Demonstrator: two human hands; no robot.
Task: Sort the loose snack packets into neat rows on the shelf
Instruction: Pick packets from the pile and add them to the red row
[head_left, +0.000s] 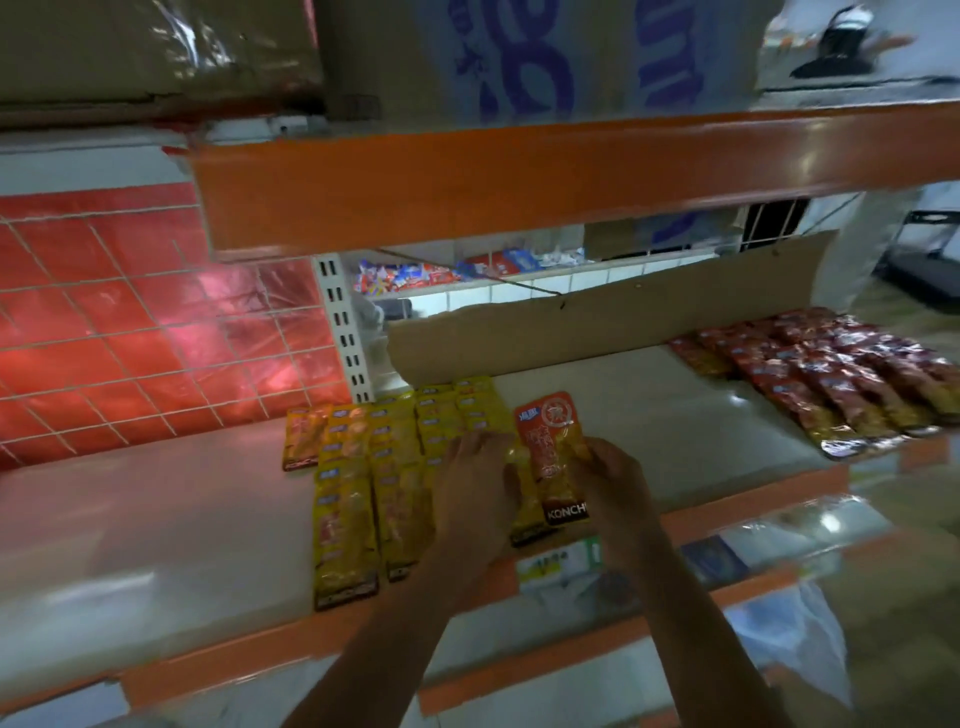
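Step in hand: seating one orange packet (551, 452) as the start of a new column beside the yellow packets (363, 467); this is a judgement from how things lie.
Orange packet: on the shelf (156, 519) at the right edge of the yellow block, lengthwise front to back, its left side overlapping the last yellow column; the dark printed band sits nearest the front lip; whether it lies fully flat I cannot tell.
Right hand (615, 493): fingers curled round the packet's right edge, pinching it near the lower half.
Left hand (475, 483): fingers laid out fairly straight over the yellow packets, tips touching the orange packet's left side; it seems to press, not grasp.
Yellow packets: several columns, overlapped like tiles from back to front; the left column sits further back than the others.
Red packets (831, 384): a finished slanting block well apart to the right, against the cardboard strip (623, 322) at the back.
How to do it well: keep the left hand weighing on the yellow column so it does not slide; draw the orange packet rightward until its edge runs just beside the yellow one, not on top; square the dark band with the neighbouring bottom ends; let go only once it lies flat.
Risk: glossy film slips; a sideways nudge could fan out the rows.
Progress: partly done, by my reading.
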